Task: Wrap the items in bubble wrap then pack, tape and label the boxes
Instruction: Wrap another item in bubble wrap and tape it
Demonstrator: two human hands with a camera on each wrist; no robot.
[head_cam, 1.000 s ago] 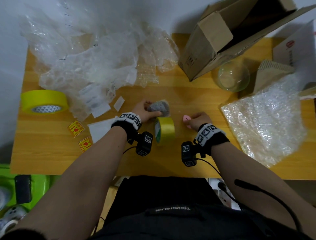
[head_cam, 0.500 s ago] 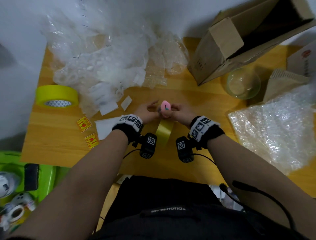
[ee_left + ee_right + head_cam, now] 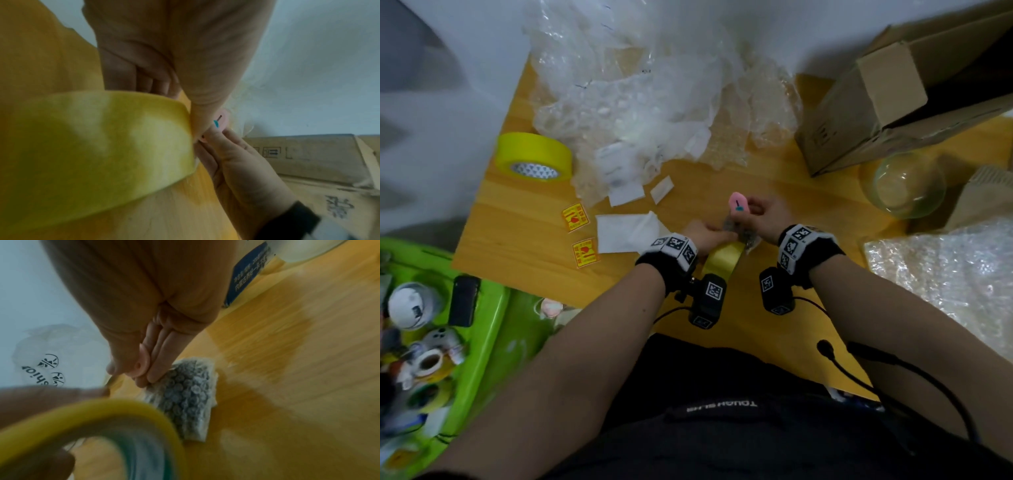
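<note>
The bubble-wrapped bundle (image 3: 743,233), a small grey parcel in clear bubble film, lies on the tabletop (image 3: 722,178) between the two hands, just beyond the yellow tape roll (image 3: 722,260). In the right wrist view the bundle (image 3: 191,395) rests flat on the wood, with the roll's rim curving across the foreground in front of it. The left hand (image 3: 705,236) has its grip closed on the tape: thumb and fingers pinch the roll where it stands on edge, and the left wrist view shows the yellow band (image 3: 98,146) running up to the thumb. The right hand (image 3: 767,216) has its grip closed around a small pink cutter (image 3: 738,202), held upright over the bundle; in the right wrist view the pink piece (image 3: 142,360) sits pinched between thumb and straight fingers, whose tips touch the bundle's top edge. A blue and dark mark shows on the cutter's face.

Farther back on the tabletop a heap of clear bubble wrap (image 3: 640,102) spreads along the wall side, with a second, larger yellow tape roll (image 3: 534,157) lying flat to its left. Two orange fragile labels (image 3: 575,217) and white paper scraps lie near the left forearm. An open cardboard box (image 3: 876,102) lies on its side at the right, a glass bowl (image 3: 907,185) just in front of it, and another bubble sheet (image 3: 945,281) near the right edge. A green tray (image 3: 489,329) of small objects sits below the tabletop at left.
</note>
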